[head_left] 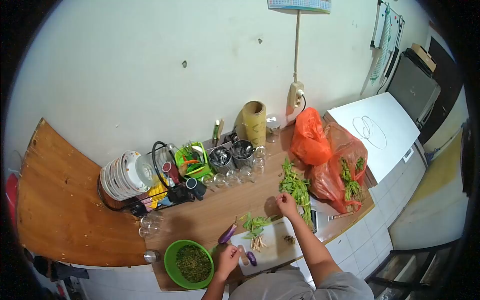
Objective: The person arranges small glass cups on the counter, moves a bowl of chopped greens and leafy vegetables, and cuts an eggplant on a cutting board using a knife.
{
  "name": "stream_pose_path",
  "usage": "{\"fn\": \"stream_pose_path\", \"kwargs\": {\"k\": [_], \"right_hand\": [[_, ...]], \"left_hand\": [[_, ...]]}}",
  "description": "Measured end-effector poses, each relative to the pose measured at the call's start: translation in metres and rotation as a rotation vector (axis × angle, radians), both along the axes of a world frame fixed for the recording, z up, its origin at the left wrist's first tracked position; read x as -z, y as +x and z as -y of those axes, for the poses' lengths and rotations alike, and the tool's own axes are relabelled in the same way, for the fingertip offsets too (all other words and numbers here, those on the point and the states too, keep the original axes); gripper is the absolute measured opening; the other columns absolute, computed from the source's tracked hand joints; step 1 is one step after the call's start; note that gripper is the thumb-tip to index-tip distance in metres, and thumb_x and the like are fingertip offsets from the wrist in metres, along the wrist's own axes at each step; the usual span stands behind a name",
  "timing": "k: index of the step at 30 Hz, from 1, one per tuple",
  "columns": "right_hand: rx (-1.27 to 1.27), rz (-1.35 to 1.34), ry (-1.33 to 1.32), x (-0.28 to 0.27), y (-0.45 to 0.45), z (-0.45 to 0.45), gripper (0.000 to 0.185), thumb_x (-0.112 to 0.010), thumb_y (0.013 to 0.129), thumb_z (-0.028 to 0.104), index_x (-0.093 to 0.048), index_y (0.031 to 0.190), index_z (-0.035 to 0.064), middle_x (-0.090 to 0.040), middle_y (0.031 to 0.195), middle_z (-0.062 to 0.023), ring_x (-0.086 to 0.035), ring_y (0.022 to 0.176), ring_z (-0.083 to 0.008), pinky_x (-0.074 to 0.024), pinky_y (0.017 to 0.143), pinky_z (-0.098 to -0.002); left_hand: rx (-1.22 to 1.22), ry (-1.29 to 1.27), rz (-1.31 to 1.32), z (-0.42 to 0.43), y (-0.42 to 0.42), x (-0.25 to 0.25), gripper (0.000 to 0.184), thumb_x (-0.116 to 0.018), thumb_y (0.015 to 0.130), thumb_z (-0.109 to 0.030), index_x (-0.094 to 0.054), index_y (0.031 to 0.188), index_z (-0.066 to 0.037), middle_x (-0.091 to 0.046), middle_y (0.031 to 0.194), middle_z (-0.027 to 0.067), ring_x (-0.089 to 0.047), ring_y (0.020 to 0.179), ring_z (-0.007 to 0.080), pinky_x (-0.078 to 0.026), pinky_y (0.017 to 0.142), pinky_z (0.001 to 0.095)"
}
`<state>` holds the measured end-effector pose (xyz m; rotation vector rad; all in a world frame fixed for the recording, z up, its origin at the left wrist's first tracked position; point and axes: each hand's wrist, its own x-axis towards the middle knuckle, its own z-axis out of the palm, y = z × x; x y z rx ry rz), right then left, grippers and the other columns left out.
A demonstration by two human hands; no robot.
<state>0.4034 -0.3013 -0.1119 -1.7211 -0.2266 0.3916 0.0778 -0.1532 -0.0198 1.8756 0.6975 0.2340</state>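
Nothing can be read, the print on the wall calendar (304,5) being too small

Evenly lit, moderately bright, soft shadows on wall and tabletop (200,222), wide-lens bowing, black rounded corners, small details slightly soft

Left hand (229,258) curled, right hand (287,204) farther out

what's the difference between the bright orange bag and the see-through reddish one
The bright orange bag looks nearly opaque and hides its contents; the see-through reddish bag shows leafy greens. The bright orange bag sits closer to the wall, while the see-through reddish bag reaches nearer the table's front edge. Both look like thin, crumpled plastic.
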Motion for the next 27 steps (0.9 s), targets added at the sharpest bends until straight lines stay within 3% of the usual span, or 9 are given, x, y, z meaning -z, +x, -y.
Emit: {"fn": "stream_pose_path", "kwargs": {"k": [5,6,9,11,13,14,16,19,27], "right_hand": [[0.002,0.287,-0.134,0.016,0.083,-0.007,0.011,-0.064,0.086,0.005,-0.061,0.096,0.0012,-0.063,0.08,-0.0044,-0.06,0.069,-0.0133,-0.0506,0.063,-0.0293],[-0.01,0.288,-0.158,0.008,0.097,-0.011,0.021,-0.07,0.082,0.017,-0.062,0.095,0.0014,-0.066,0.081,-0.0128,-0.064,0.073,-0.0262,-0.0518,0.07,-0.0358],[-0.076,0.278,-0.25,-0.022,0.129,-0.036,0.023,-0.071,0.078,0.01,-0.062,0.096,0.0014,-0.065,0.085,-0.008,-0.064,0.077,-0.0187,-0.052,0.073,-0.0316],[-0.146,0.215,-0.29,-0.041,0.148,-0.053,0.034,-0.074,0.076,0.017,-0.062,0.104,0.0029,-0.066,0.096,-0.0124,-0.065,0.09,-0.0261,-0.0522,0.083,-0.0365],[-0.265,0.357,-0.444,-0.052,0.162,-0.072,0.051,-0.079,0.071,0.026,-0.062,0.114,0.0055,-0.059,0.126,-0.0232,-0.058,0.114,-0.0368,-0.0473,0.097,-0.0446],[-0.277,0.356,-0.439,-0.056,0.167,-0.082,0.051,-0.079,0.071,0.026,-0.062,0.114,0.0055,-0.059,0.126,-0.0232,-0.058,0.114,-0.0368,-0.0473,0.097,-0.0446],[-0.332,0.596,-0.542,-0.058,0.175,-0.098,0.068,-0.082,0.065,0.034,-0.061,0.124,0.0094,-0.033,0.151,-0.0304,-0.041,0.132,-0.0467,-0.0382,0.109,-0.0491],[-0.497,0.675,-0.641,-0.069,0.189,-0.114,0.078,-0.084,0.061,0.036,-0.059,0.131,0.0125,-0.018,0.157,-0.0326,-0.03,0.139,-0.0509,-0.0353,0.112,-0.0489],[-0.644,0.635,-0.736,-0.061,0.21,-0.142,0.086,-0.086,0.058,0.048,-0.06,0.135,0.0184,-0.015,0.158,-0.0321,-0.027,0.143,-0.0479,-0.033,0.114,-0.0485]], "left_hand": [[0.02,-0.077,-0.047,0.027,0.011,0.018,0.018,-0.072,0.089,-0.016,-0.062,0.087,-0.002,-0.062,0.07,0.003,-0.053,0.059,0.0079,-0.045,0.054,0.0271],[0.007,-0.075,-0.052,0.028,0.011,0.019,0.018,-0.072,0.089,-0.016,-0.062,0.087,-0.002,-0.062,0.07,0.003,-0.053,0.059,0.0079,-0.045,0.054,0.0271],[-0.033,-0.037,-0.039,0.032,0.008,0.016,0.019,-0.071,0.09,-0.018,-0.061,0.087,-0.002,-0.063,0.072,0.0029,-0.055,0.062,0.0083,-0.046,0.056,0.0282],[-0.101,-0.04,-0.13,0.029,0.003,0.014,0.021,-0.07,0.092,-0.021,-0.061,0.087,-0.002,-0.063,0.075,0.0034,-0.057,0.066,0.0088,-0.047,0.059,0.0285],[-0.184,-0.077,-0.191,0.028,0.002,-0.002,0.021,-0.069,0.091,-0.022,-0.062,0.09,-0.002,-0.064,0.076,0.0054,-0.058,0.069,0.0124,-0.048,0.063,0.0308],[-0.253,-0.118,-0.252,0.027,0.001,-0.007,0.021,-0.068,0.091,-0.023,-0.063,0.094,-0.002,-0.064,0.078,0.0073,-0.06,0.072,0.0161,-0.049,0.067,0.0331],[-0.265,-0.022,-0.257,0.023,-0.004,-0.008,0.023,-0.068,0.091,-0.024,-0.064,0.096,-0.002,-0.066,0.079,0.0093,-0.062,0.073,0.0192,-0.05,0.068,0.0345],[-0.284,0.048,-0.298,0.024,-0.004,-0.019,0.026,-0.068,0.091,-0.025,-0.065,0.1,-0.002,-0.067,0.081,0.0128,-0.065,0.074,0.0242,-0.051,0.069,0.0371],[-0.248,0.06,-0.369,0.028,-0.011,-0.008,0.027,-0.068,0.09,-0.027,-0.066,0.099,-0.002,-0.068,0.083,0.0145,-0.067,0.077,0.0254,-0.053,0.071,0.0377]]}}
